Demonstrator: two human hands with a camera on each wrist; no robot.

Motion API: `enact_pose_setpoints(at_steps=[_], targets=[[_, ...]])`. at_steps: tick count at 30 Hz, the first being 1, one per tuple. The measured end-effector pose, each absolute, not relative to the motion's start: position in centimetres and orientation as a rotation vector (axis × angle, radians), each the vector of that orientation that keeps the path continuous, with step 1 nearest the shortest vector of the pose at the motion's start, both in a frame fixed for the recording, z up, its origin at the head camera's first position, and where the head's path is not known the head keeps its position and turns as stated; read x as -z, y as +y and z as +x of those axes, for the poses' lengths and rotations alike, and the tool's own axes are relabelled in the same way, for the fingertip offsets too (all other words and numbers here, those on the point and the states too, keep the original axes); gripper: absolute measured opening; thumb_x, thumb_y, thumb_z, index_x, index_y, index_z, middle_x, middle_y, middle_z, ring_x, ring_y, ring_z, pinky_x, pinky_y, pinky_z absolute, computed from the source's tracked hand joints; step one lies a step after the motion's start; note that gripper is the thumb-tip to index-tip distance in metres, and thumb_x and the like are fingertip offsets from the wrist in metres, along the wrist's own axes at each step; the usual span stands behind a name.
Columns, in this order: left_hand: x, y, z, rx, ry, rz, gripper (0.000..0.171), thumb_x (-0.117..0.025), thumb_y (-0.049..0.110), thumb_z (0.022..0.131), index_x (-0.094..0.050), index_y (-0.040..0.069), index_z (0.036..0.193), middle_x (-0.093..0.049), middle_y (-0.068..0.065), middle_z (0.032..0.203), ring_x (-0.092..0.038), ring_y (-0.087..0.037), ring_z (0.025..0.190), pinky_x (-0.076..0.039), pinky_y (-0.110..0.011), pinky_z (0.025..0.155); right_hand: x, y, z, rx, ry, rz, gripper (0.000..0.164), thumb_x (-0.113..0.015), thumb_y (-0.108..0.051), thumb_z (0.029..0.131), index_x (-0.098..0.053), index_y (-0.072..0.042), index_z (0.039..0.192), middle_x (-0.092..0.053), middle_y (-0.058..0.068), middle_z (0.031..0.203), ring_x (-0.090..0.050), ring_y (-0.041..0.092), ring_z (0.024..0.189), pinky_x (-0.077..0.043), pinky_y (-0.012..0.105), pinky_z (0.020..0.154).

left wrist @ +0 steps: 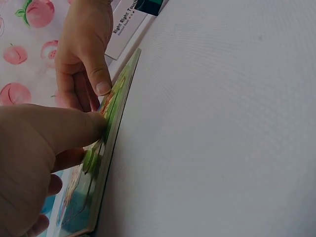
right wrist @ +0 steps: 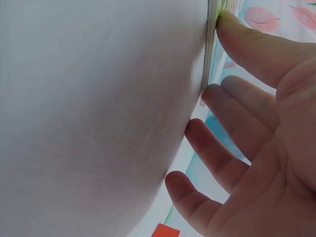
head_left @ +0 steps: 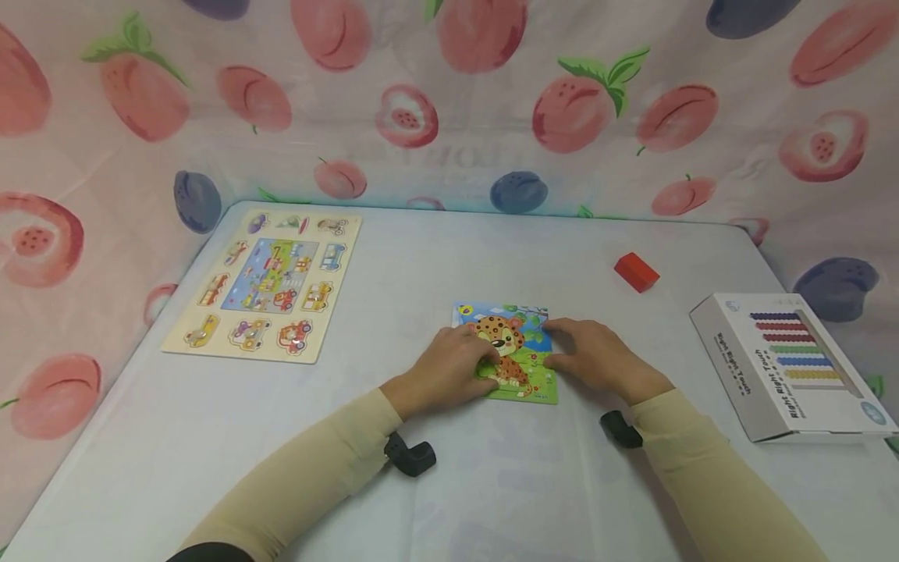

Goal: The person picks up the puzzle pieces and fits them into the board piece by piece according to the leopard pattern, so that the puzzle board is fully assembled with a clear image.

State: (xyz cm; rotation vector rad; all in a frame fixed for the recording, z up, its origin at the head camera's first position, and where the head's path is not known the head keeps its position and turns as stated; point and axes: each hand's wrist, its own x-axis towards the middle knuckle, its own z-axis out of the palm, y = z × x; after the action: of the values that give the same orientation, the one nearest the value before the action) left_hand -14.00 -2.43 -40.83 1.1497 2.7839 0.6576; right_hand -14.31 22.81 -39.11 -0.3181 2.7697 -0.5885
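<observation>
A small leopard jigsaw puzzle [head_left: 523, 382] in a flat board lies on the white table in front of me. My left hand [head_left: 453, 367] is over its left part, hiding some of the picture. In the left wrist view, thumb and forefinger of that hand pinch a green-edged puzzle piece [left wrist: 89, 162] at the board's surface. At the board's right side is my right hand [head_left: 597, 359], thumb and forefinger touching the edge. Its fingers [right wrist: 217, 153] are spread and fairly straight in the right wrist view.
A wooden vehicle puzzle board [head_left: 323, 324] lies at the back left. Toward the back right sits a red block [head_left: 637, 272]. A white box [head_left: 737, 367] with rows of coloured beads pictured on it stands at the right edge. Fruit-print cloth [head_left: 463, 117] hangs behind the table.
</observation>
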Motion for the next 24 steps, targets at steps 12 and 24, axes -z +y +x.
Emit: enact_pose_setpoints(at_steps=[12,24], targets=[[40.84,-2.68,-13.96,-0.67,2.809,1.149,0.027,-0.081,0.033,0.084,-0.075,0.016,0.105,-0.069,0.007,0.098,-0.057,-0.02,0.107,-0.042,-0.042,0.094,39.05,22.78,-14.36,0.597,2.769,-0.325,0.06,-0.075,-0.022,0.091,-0.052,-0.001,0.143,-0.05,0.024,0.143,-0.042,0.045,0.133,-0.033,0.06,0.108],[40.76,-2.78,-13.86,-0.704,2.788,1.112,0.026,-0.081,0.032,0.085,-0.075,0.016,0.104,-0.069,0.007,0.097,-0.053,-0.016,0.097,-0.041,-0.041,0.095,39.08,22.83,-14.39,0.594,2.768,-0.326,0.061,-0.074,-0.022,0.091,-0.052,-0.002,0.143,-0.05,0.023,0.144,-0.042,0.045,0.134,-0.033,0.06,0.108]])
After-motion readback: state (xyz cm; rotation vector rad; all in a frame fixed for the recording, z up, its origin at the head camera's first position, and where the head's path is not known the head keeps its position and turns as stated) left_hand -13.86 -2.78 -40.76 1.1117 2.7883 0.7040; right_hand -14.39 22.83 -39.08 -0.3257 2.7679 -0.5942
